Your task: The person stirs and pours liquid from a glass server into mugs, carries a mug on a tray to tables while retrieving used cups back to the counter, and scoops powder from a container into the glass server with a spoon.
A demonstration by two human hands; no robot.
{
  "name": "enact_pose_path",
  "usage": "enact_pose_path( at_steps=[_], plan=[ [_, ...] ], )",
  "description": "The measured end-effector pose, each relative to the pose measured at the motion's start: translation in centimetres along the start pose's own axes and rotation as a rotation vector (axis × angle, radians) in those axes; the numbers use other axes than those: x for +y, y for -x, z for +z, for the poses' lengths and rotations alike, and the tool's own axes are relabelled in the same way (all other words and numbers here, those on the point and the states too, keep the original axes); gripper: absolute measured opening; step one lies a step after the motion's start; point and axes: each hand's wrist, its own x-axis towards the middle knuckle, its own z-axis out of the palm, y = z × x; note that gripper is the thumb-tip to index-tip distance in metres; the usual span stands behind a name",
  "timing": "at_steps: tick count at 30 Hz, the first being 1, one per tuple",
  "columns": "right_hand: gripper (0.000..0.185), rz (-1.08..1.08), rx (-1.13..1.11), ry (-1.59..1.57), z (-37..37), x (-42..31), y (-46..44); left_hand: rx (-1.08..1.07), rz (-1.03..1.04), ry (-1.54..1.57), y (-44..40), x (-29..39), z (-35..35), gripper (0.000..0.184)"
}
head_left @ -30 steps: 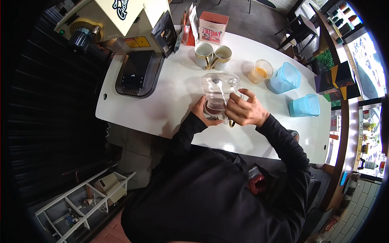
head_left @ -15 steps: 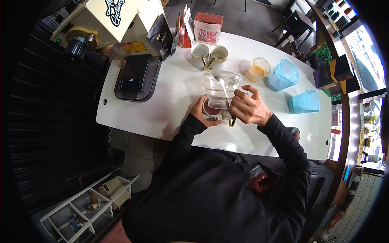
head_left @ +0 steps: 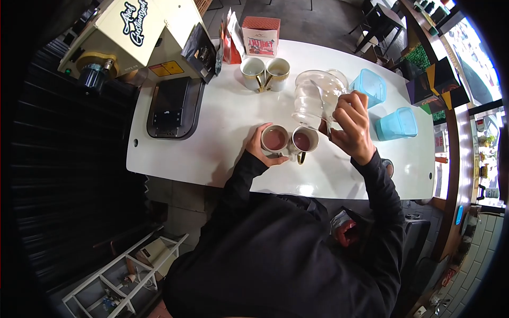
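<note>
My left hand (head_left: 260,150) is curled around a white mug (head_left: 274,152), which holds a reddish-brown liquid. Right beside it stands a second mug (head_left: 305,139) with a darker reddish liquid and a gold handle. In my right hand (head_left: 352,129) is a clear glass pitcher (head_left: 307,100), gripped at its handle side and raised just beyond the second mug. A spoon (head_left: 319,94) shows inside the pitcher. The pitcher blocks most of the view behind it.
Two more gold-handled mugs (head_left: 253,74) stand at the back near a red-and-white box (head_left: 261,40). A black scale (head_left: 172,103) sits left, under a cream grinder (head_left: 138,32). Blue plastic containers (head_left: 396,125) are at the right of the white table (head_left: 212,153).
My right hand has moved the pitcher right and away from above the left mug, uncovering both mugs. My left hand stays on its mug. The clear cup with orange content is now hidden.
</note>
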Motion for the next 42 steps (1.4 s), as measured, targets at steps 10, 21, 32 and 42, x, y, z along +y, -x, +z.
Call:
enact_pose_path(
  at_steps=[10,21,32,42],
  plan=[
    [0.030,-0.195,-0.122,0.259,-0.6,-1.2,2.9,0.015,0.028,-0.020,-0.3,-0.3,0.2,0.098],
    [0.023,-0.274,-0.060,0.332,0.3,-0.9,6.2,-0.003,0.012,-0.001,-0.3,-0.7,0.5,0.099],
    [0.021,-0.279,-0.075,0.367,0.0,-1.5,6.9,-0.007,0.034,-0.002,-0.4,-1.0,0.7,0.098],
    [0.032,0.378,0.259,0.084,0.6,-1.2,6.7,-0.011,0.067,-0.024,-0.4,-0.7,0.6,0.093]
  ],
)
